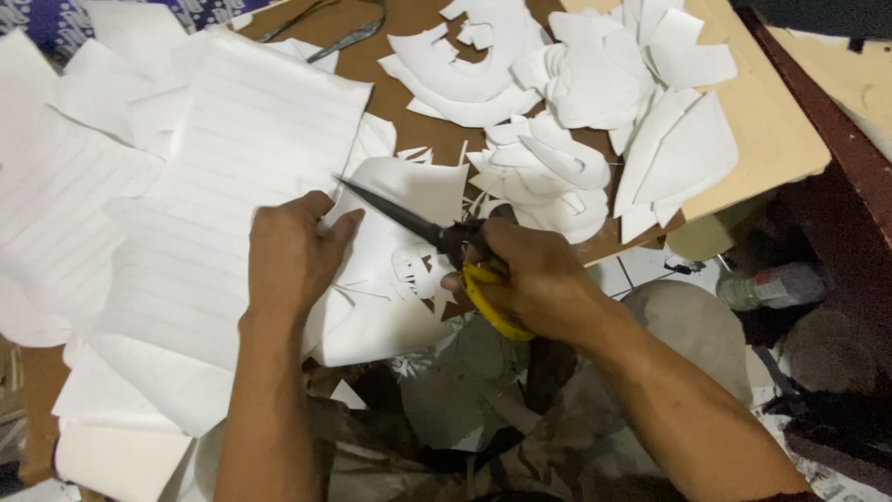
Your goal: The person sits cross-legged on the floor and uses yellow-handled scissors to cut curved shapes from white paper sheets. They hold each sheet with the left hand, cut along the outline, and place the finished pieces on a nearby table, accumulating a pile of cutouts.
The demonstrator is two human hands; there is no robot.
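Observation:
My right hand (pixel 531 279) grips scissors (pixel 418 226) with yellow handles and dark blades, the tips pointing up-left into a white sheet of paper (pixel 395 209). That sheet has jagged cut-outs near the blades. My left hand (pixel 290 253) pinches the left edge of the same sheet, just below the blade tips. Both hands work over the near edge of a brown board (pixel 390 88).
Lined white sheets (pixel 223 186) lie stacked at the left. Curved white paper offcuts (pixel 567 121) are piled at the top right, partly on a pale wooden board (pixel 771 139). Paper scraps lie on my lap (pixel 465 390). A plastic bottle (pixel 771 286) lies at the right on the floor.

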